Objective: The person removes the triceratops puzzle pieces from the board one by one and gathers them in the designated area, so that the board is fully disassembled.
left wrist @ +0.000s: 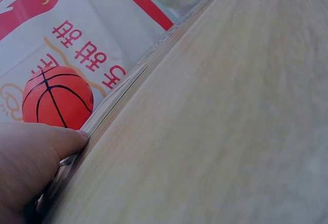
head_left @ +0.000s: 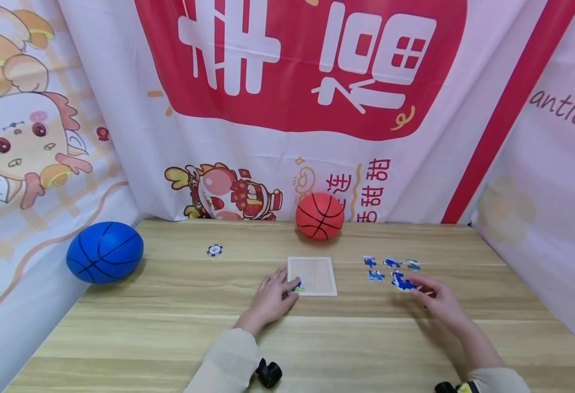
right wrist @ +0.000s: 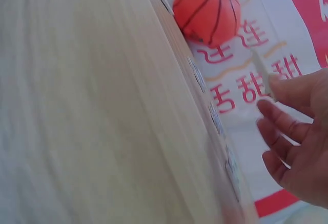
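Note:
My left hand (head_left: 270,297) lies on the table at the left side of a square puzzle tray (head_left: 335,278). Its fingers are spread, and one digit touches a small puzzle piece (head_left: 300,285) in the tray's near left corner. In the left wrist view the thumb (left wrist: 61,141) rests at the tray's edge. On the right, my right hand (head_left: 438,301) pinches a blue-and-white puzzle piece (head_left: 401,280) between thumb and fingertips. The right wrist view shows that held piece (right wrist: 262,70) nearly edge-on, raised above the table, with the other fingers loosely curled.
Several loose puzzle pieces, one a blue piece (head_left: 376,275), lie right of the tray. A red ball (head_left: 320,216) sits behind the tray by the cloth backdrop (head_left: 287,180). A blue ball (head_left: 105,252) stands at the left edge, and a round chip (head_left: 214,250) lies at the back left.

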A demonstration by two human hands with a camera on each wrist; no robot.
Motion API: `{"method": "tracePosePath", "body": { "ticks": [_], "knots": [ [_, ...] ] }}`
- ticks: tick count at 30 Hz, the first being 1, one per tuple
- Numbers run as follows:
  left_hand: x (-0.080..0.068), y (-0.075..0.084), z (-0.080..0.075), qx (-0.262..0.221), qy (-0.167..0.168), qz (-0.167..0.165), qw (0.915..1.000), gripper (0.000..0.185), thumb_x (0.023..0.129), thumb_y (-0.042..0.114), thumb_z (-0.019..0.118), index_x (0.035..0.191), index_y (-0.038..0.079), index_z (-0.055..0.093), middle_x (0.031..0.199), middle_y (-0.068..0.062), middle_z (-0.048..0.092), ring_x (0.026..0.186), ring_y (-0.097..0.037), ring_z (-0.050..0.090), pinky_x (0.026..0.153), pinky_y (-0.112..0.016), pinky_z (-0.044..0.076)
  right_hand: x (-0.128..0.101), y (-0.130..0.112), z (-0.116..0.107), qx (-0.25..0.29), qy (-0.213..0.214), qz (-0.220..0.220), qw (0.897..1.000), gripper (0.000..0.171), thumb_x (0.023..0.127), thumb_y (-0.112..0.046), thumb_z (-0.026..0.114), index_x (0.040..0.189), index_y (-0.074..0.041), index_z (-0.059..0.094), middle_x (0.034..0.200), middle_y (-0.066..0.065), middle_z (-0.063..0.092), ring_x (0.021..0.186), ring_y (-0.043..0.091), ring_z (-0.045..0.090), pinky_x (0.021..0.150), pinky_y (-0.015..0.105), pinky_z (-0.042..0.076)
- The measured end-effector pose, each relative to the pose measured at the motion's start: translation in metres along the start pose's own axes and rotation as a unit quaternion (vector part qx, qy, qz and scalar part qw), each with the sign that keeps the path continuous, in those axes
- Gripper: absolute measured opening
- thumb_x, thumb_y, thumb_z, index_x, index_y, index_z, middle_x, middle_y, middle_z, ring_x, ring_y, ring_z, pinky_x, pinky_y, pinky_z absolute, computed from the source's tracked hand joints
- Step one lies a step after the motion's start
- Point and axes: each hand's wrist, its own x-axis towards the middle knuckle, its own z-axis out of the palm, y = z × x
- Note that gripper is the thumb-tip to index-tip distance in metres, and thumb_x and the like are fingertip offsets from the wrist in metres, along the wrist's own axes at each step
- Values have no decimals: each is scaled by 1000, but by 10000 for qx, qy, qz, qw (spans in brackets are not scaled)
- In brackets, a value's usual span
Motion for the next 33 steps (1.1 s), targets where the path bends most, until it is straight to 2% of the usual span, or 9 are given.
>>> {"method": "tracePosePath", "body": {
  "ticks": [4,9,14,18,22,33],
  "knots": [
    [1,1,-2,20,1,7,10000,39,86,30,52,122,15,51,134,-20,27,125,-30,18,99,-46,10,-2,13,-4,-98,98,-8,9999,30,81,-7,59,109,6,55,97,17,57,76,16,52,64,27,44],
    [1,2,-2,32,-15,27,10000,39,86,30,52,121,14,51,134,-20,28,125,-31,18,99,-46,10,-6,21,-5,-204,-175,437,9987,33,82,-8,58,111,4,54,99,17,56,85,24,52,72,34,41],
    [1,2,-2,54,-28,44,10000,39,86,30,51,121,14,52,134,-20,28,125,-31,19,99,-47,10,-9,27,-1,-180,-82,252,9995,31,81,-7,59,110,5,56,98,17,55,90,28,49,76,38,38],
    [1,1,-2,57,-19,35,10000,39,86,30,51,122,14,51,134,-21,27,125,-31,18,99,-47,10,-7,33,3,-392,-2,21,9992,30,79,-6,61,107,3,58,98,17,54,93,32,48,79,47,36],
    [0,0,-1,32,-10,38,10000,39,86,30,52,122,14,51,134,-21,27,125,-32,18,99,-47,10,-5,36,4,-615,-114,101,9980,31,79,-7,60,109,-1,59,104,20,51,96,36,45,80,53,32],
    [0,-1,1,65,-1,27,10000,39,86,31,52,122,15,51,135,-20,27,125,-31,19,99,-47,10,-5,31,8,-807,-198,550,9950,33,78,-8,61,110,-5,59,104,19,48,95,36,44,79,54,31]
  ]
}}
